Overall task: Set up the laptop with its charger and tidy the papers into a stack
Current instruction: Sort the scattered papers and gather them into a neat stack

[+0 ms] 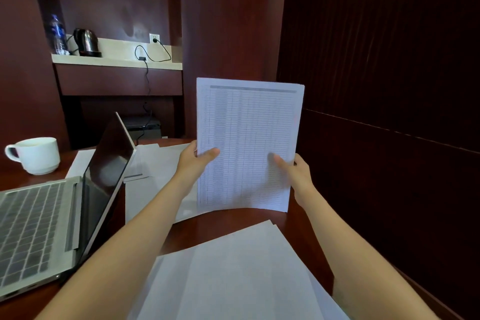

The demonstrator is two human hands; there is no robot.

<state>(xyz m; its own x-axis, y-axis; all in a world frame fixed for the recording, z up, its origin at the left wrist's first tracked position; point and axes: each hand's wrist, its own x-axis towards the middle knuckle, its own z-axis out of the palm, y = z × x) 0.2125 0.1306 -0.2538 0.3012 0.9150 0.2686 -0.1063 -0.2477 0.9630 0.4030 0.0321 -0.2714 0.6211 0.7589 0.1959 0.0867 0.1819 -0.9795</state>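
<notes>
**Squaring the sheaf on the desk**

The left thumb [211, 153] lies across the front of a sheaf of printed sheets [246, 125], and the right thumb [279, 159] does the same on the other side. The remaining fingers are hidden behind the paper, so the left hand [193, 161] and right hand [300, 171] each pinch one long edge. The sheaf stands upright with its bottom edge resting on the wooden desk [220, 225] (the top right corner looks slightly stepped, so the pages are not quite flush). I judge this to be the squaring step of the tidying, with the edges being levelled against the desk.

More white sheets [233, 275] lie fanned in the near foreground. Further papers [158, 163] lie beside the open laptop [46, 223], which sits at the left with a dark screen. The charger [142, 58] is plugged into a wall socket [154, 39] above the shelf. Its cable drops behind the laptop lid, and I cannot tell whether it reaches the machine.

The next move probably calls for laying the sheaf flat and gathering the loose sheets onto it, with a light grip so that the pages do not slide apart.
</notes>
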